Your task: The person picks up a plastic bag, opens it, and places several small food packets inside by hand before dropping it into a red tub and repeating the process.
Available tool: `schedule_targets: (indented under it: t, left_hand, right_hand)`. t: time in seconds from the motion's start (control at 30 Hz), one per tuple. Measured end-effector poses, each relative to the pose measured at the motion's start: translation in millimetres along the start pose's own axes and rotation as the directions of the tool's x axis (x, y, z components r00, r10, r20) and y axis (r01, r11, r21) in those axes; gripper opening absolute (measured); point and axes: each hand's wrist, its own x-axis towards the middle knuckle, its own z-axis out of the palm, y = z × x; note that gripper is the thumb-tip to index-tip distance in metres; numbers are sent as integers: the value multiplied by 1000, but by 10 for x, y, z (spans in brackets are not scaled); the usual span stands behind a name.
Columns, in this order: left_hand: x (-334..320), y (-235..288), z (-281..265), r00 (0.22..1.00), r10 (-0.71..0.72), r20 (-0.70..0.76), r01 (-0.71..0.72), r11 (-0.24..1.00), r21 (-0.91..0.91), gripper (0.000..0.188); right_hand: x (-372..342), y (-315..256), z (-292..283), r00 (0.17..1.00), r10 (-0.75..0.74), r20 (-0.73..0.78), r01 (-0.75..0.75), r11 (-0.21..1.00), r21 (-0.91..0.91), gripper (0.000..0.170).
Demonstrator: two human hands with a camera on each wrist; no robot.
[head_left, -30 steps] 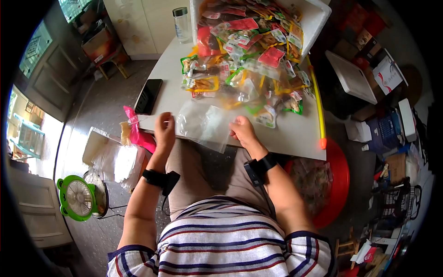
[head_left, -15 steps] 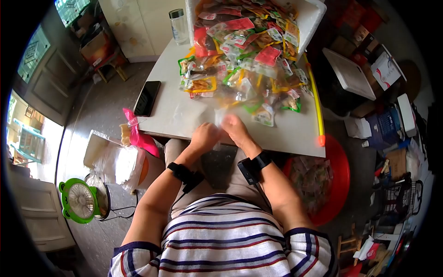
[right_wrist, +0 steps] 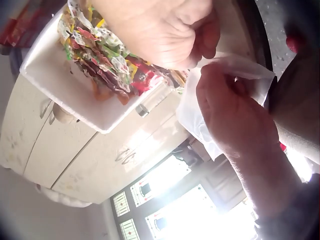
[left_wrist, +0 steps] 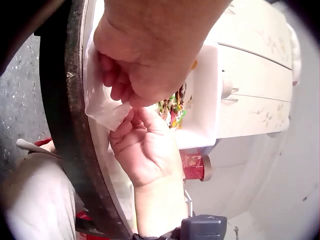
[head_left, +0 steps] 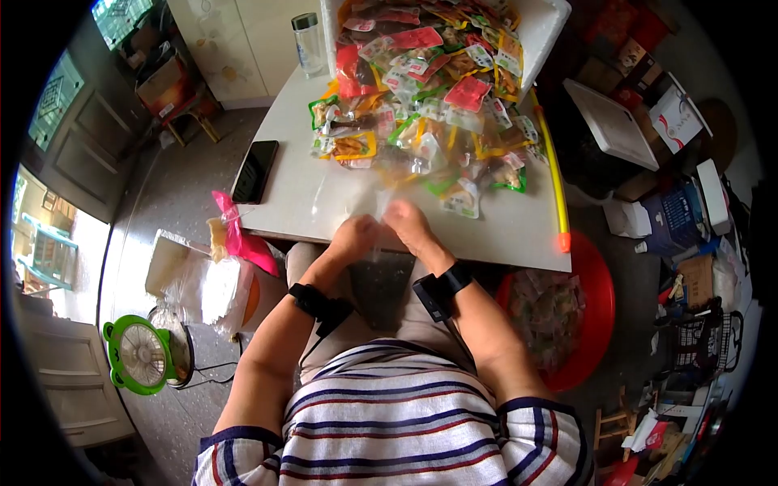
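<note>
A thin clear plastic bag (head_left: 331, 199) lies at the table's near edge, between and in front of the two hands. My left hand (head_left: 354, 238) pinches its mouth with curled fingers. Close beside it, my right hand (head_left: 412, 229) pinches the same edge, the fingertips of both hands almost meeting. In the left wrist view a crumpled part of the bag (left_wrist: 106, 116) sticks out past the fingertips. The right wrist view has the film (right_wrist: 189, 112) hanging behind the left hand. Beyond the hands, small sealed food packets (head_left: 429, 142) are heaped on the table.
A white foam box (head_left: 545, 40) spills packets onto the table (head_left: 284, 174). A phone (head_left: 255, 172) and a glass bottle (head_left: 310, 47) stand to the left, a yellow stick (head_left: 553, 174) along the right edge. On the floor are a red basin (head_left: 598, 324) and a green fan (head_left: 136, 354).
My left hand has come right from the table's left corner to meet the right hand at the bag. The right hand has shifted slightly left. Both have stayed nearly still since half a second ago.
</note>
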Motion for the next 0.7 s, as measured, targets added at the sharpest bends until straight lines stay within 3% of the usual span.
schedule_targets:
  t: [0.1, 0.2, 0.27, 0.4, 0.5, 0.6, 0.7]
  left_hand:
    - [48, -94, 18, 986, -162, -49, 145, 958, -248, 18]
    - [40, -56, -45, 984, -177, -36, 155, 931, -330, 18]
    - [41, -78, -14, 996, -80, -26, 74, 980, -187, 19]
    - [22, 56, -12, 1000, 25, 5, -26, 988, 150, 21]
    - [50, -54, 63, 993, 103, -51, -96, 988, 124, 22]
    - [28, -33, 41, 997, 44, -58, -38, 995, 94, 18]
    - [48, -105, 82, 996, -47, -73, 33, 982, -186, 19]
  right_hand:
    - [17, -25, -43, 1000, 25, 10, -25, 999, 44, 21]
    - [26, -20, -78, 999, 38, 24, -40, 993, 107, 19]
    - [32, 2, -84, 999, 15, 40, -22, 982, 187, 19]
    - [-16, -76, -53, 998, 16, 61, -26, 986, 165, 26]
    - [-39, -116, -25, 998, -16, 57, 14, 999, 49, 26]
    - [13, -40, -27, 996, -59, 68, 59, 998, 5, 27]
    - [23, -52, -22, 996, -45, 77, 41, 998, 54, 28]
